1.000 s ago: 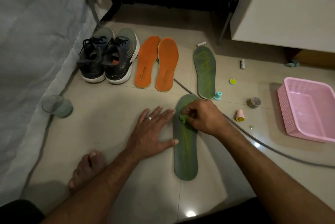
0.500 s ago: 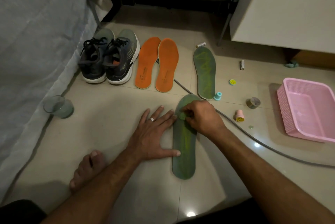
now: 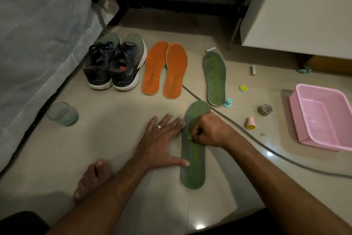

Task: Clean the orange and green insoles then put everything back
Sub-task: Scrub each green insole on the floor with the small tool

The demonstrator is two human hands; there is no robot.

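A green insole [image 3: 192, 168] lies lengthwise on the floor tiles in front of me, streaked with light green marks. My left hand [image 3: 162, 143] lies flat beside it, thumb and fingertips pressing on its left edge. My right hand [image 3: 206, 132] is curled over the insole's upper half and pinches a small green wad [image 3: 189, 137], mostly hidden by the fingers. A second green insole [image 3: 214, 78] with zigzag marks lies further back. Two orange insoles [image 3: 165, 70] lie side by side next to a pair of dark sneakers [image 3: 116, 63].
A pink basket [image 3: 322, 116] stands at the right. A glass [image 3: 62, 114] stands by the bed edge at the left. Small stamps [image 3: 250, 122], a tape roll [image 3: 264, 109], batteries [image 3: 253, 70] and a grey cable [image 3: 266, 149] are scattered on the floor. My bare foot [image 3: 91, 177] rests near left.
My right hand has slid the wad down along the insole toward me. My left hand has kept its place at the insole's edge.
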